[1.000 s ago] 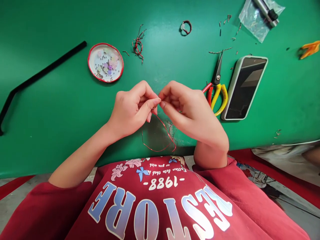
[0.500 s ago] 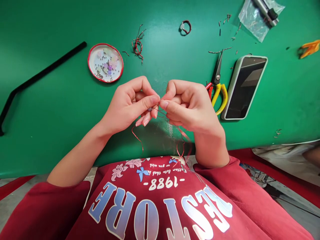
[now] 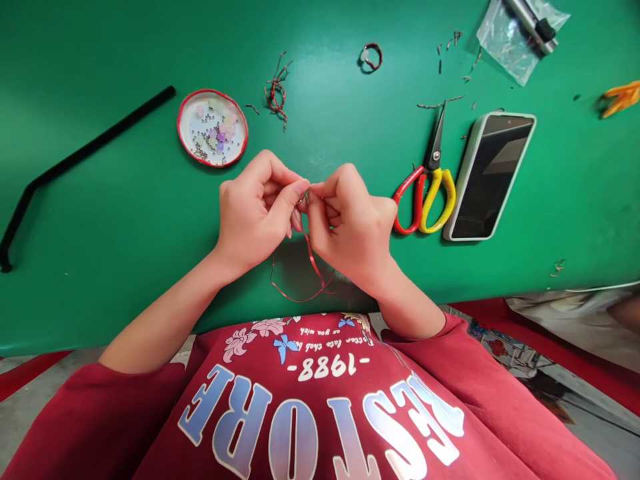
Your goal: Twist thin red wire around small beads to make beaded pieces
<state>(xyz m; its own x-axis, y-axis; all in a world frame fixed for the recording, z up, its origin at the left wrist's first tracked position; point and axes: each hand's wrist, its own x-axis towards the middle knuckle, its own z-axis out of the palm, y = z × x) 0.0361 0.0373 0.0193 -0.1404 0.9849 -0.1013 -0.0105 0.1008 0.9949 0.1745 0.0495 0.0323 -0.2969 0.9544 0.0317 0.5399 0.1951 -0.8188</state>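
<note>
Over the front of the green table, my left hand (image 3: 260, 213) pinches thin wire between thumb and forefinger. My right hand (image 3: 350, 223) meets it fingertip to fingertip, also pinching the wire. From between the hands a reddish wire (image 3: 311, 257) hangs down and curves in a loop below them. Something tiny and dark shows at my left thumb tip, too small to name. Just right of my right hand lie scissors (image 3: 434, 163) with one red and one yellow handle.
A red-rimmed lid (image 3: 193, 150) holds small beads. Behind it are a twisted wire bundle (image 3: 276, 97) and a ring (image 3: 380, 57). A black bent bar (image 3: 95, 143) lies left. On the right are a phone (image 3: 493, 177), a plastic bag (image 3: 505, 40), wire scraps and an orange object (image 3: 620, 99).
Both hands have shifted slightly left, and my right hand has turned, uncovering the red scissor handle. The wire that hung on both sides now dangles in a loop between the hands.
</note>
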